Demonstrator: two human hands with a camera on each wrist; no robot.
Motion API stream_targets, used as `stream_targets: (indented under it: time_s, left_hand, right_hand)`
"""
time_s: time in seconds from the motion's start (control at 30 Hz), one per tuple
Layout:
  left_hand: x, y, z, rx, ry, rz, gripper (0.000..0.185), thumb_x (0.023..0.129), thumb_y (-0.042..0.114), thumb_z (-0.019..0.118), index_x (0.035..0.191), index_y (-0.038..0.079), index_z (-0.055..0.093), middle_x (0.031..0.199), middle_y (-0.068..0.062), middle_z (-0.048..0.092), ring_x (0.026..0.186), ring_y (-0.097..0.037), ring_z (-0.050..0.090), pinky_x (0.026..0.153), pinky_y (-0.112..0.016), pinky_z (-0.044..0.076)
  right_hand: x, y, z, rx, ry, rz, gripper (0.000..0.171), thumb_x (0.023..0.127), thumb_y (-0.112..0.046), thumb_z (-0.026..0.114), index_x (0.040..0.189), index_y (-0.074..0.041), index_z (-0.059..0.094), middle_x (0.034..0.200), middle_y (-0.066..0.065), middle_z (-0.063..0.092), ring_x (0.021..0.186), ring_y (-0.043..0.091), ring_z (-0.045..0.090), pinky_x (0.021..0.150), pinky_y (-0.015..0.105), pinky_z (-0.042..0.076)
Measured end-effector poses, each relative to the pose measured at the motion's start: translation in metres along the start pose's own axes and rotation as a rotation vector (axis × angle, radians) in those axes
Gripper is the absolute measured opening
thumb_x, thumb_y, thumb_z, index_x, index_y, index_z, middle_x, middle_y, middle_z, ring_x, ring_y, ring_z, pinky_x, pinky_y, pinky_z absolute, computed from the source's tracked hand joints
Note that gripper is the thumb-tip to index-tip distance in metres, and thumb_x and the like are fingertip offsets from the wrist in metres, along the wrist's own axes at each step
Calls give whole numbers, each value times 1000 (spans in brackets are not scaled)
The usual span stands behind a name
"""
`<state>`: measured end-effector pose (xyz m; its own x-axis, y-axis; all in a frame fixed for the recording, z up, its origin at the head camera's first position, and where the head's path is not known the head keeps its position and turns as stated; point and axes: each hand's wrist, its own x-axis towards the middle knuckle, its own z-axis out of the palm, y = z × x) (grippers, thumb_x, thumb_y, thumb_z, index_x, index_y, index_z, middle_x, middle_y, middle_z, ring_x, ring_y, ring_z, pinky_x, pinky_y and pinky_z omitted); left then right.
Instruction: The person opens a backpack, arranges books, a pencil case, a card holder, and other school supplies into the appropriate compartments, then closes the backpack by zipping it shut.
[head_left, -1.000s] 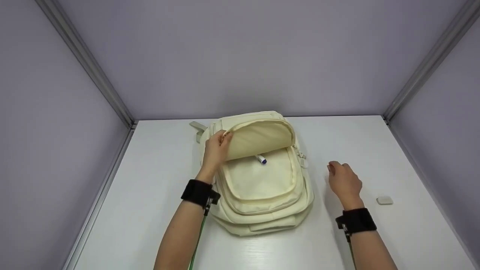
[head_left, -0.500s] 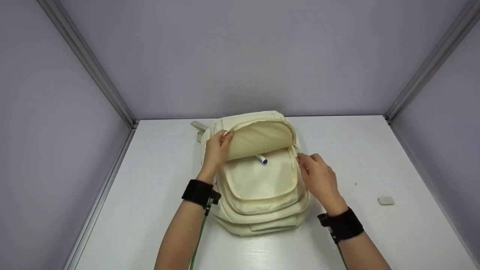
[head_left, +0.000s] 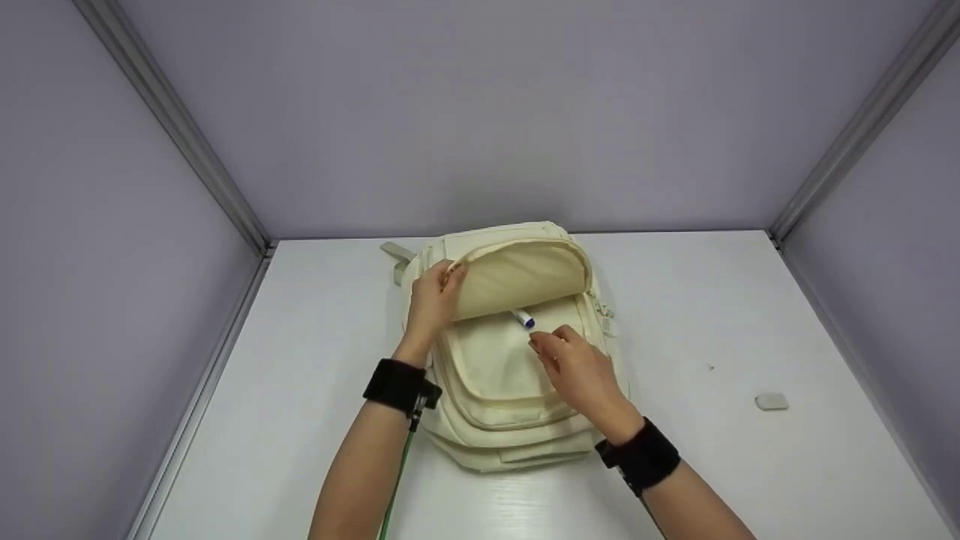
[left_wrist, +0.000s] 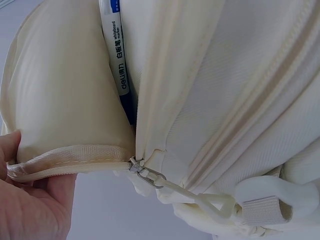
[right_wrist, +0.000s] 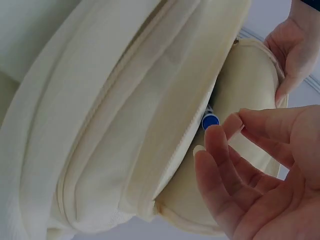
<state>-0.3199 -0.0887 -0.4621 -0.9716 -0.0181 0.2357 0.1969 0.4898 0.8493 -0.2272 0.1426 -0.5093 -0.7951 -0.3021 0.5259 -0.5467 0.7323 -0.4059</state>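
Observation:
A cream backpack [head_left: 525, 450] lies on the white table with its front pocket unzipped. My left hand [head_left: 435, 300] pinches the edge of the folded-back pocket flap [head_left: 525, 277], holding it up. From under the flap pokes the blue end of a white-and-blue whiteboard marker [head_left: 523, 319]; in the left wrist view more of the marker [left_wrist: 117, 60] shows inside the pocket. My right hand [head_left: 581, 371] is over the pocket, fingers loosely curved, fingertips close to the marker's end. In the right wrist view, nothing shows held between the right thumb and fingers [right_wrist: 215, 150].
A small pale block [head_left: 771, 401] lies on the table [head_left: 712, 300] to the right, with a tiny speck near it. A zipper pull [left_wrist: 150, 177] hangs at the pocket's left side. Grey-lilac panels enclose the table at the back and both sides.
My right hand has moved left from the table beside the backpack, past the pocket's right zipper, to the marker's end. My left hand and the flap stay in place.

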Motion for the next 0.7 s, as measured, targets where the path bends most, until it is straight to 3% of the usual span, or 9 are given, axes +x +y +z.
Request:
stream_targets:
  time_s: [0.17, 0.5, 0.7]
  left_hand:
    - [0, -1, 0, 20, -6, -9, 29, 101, 28, 56, 77, 13, 51, 62, 5, 33, 56, -13, 31, 53, -30, 25]
    - [0, -2, 0, 24, 12, -2, 29, 101, 26, 58, 76, 12, 51, 61, 5, 34, 55, -14, 32, 54, -31, 26]
    - [0, -2, 0, 13, 17, 1, 29, 100, 26, 59, 77, 10, 54, 61, 5, 34, 55, -14, 32, 54, -31, 26]
  right_hand:
    - [3, -8, 14, 15, -38, -8, 11, 92, -11, 71, 102, -8, 75, 81, 3, 58, 58, 17, 58, 49, 31, 47]
    - [10, -16, 29, 46, -72, 18, 17, 94, -11, 68, 110, -5, 73, 81, 6, 57, 60, 19, 59, 50, 33, 49]
    - [12, -15, 37, 40, -58, -9, 16, 93, -8, 69, 109, -5, 70, 83, 7, 55, 63, 20, 59, 53, 33, 50]
